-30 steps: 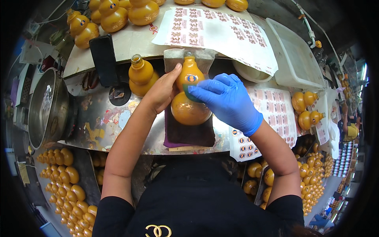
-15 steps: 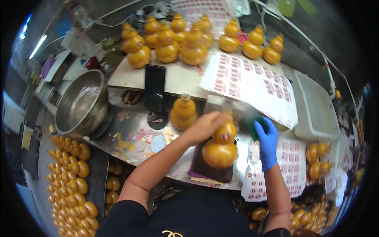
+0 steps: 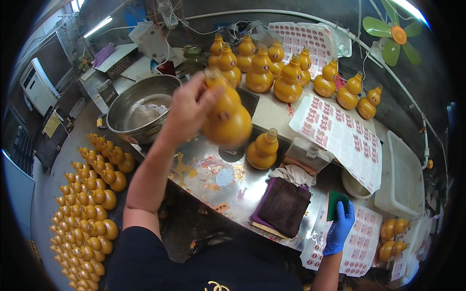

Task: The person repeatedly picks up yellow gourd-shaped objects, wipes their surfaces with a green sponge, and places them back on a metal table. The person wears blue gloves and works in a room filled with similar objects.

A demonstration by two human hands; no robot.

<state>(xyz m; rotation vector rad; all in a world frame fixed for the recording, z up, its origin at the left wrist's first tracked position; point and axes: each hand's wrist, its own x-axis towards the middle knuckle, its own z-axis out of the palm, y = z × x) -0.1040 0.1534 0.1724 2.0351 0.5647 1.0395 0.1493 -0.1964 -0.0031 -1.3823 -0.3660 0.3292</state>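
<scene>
Left hand (image 3: 191,106) clenched on a yellow gourd (image 3: 227,119), lifted above the counter (image 3: 213,179); gloved right hand (image 3: 340,225) gripping a green pad (image 3: 335,203). Many gourds finished on the floor (image 3: 53,194), one gourd on the counter (image 3: 262,150) likely left

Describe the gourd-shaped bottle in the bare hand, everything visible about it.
The gourd-shaped bottle is glossy orange-yellow, looking like glazed ceramic or plastic, with a large round lower bulb, a smaller upper bulb and a pale neck at the top. It is motion-blurred, so fine marks cannot be read. The left hand grips its upper bulb, holding it roughly upright in the air above the metal worktable, touching nothing else.
</scene>
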